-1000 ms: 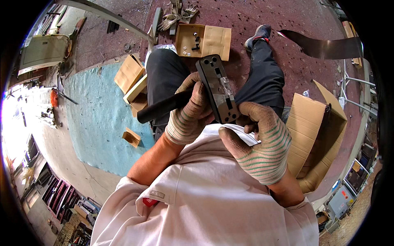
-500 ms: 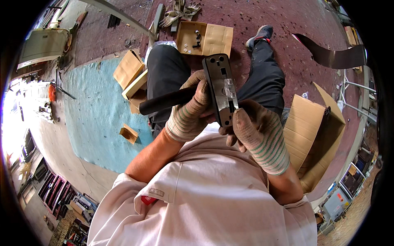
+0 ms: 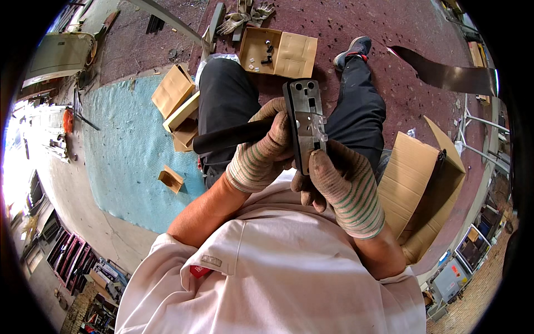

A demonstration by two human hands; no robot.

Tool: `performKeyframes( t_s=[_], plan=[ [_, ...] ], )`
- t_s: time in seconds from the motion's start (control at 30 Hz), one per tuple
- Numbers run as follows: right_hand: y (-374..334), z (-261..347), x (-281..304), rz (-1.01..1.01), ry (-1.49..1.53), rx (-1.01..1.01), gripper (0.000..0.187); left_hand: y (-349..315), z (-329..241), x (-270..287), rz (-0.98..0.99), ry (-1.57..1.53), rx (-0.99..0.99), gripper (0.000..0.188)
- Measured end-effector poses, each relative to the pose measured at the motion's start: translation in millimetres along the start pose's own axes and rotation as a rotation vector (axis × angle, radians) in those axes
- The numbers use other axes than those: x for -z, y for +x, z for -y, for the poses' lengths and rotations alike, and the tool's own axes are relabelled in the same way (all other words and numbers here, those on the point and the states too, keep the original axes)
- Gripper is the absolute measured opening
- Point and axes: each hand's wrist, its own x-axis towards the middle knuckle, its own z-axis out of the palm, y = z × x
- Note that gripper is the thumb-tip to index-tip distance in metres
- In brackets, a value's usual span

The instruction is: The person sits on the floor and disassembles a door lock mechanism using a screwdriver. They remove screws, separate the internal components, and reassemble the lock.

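Observation:
I hold a black door handle (image 3: 233, 136) with a long back plate (image 3: 306, 123), tilted so the plate's metal inner side shows. My left hand (image 3: 261, 146), in a striped knit work glove, is closed around the handle behind the plate, and the lever sticks out to the left. At the plate's lower end, my gloved right hand (image 3: 346, 186) pinches it with the thumb on the inner face and the fingers curled beneath. A clear plastic-looking piece (image 3: 319, 128) sits along the plate's right side. The left fingertips are hidden behind the plate.
An open cardboard box (image 3: 297, 54) with small black and white parts lies ahead between my legs. Spare gloves (image 3: 245, 18) lie beyond it. Cardboard boxes (image 3: 173, 92) stand left, near a small carton (image 3: 171, 179) on a blue mat (image 3: 128, 150). A large open box (image 3: 409, 178) stands right.
The plate has turned, showing more of its metal inner face, and shifted slightly right. My right hand has moved a little left and down along its lower end.

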Motion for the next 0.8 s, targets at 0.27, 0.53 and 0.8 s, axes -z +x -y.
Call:
performKeyframes(
  t_s=[0.27, 0.53, 0.8],
  plan=[
    [2, 0, -4, -0.053, -0.01, 0.005, 0.02, -1, 7, 15, 0.095, -0.095, 0.058, 0.047],
    [11, -21, -4, -0.123, -0.098, 0.173, 0.037, 0, 17, 18, 0.027, -0.074, 0.041, 0.046],
    [16, -29, -7, -0.166, -0.104, 0.323, 0.039, -5, 11, 14, -0.021, -0.059, 0.179, 0.056]
  ],
)
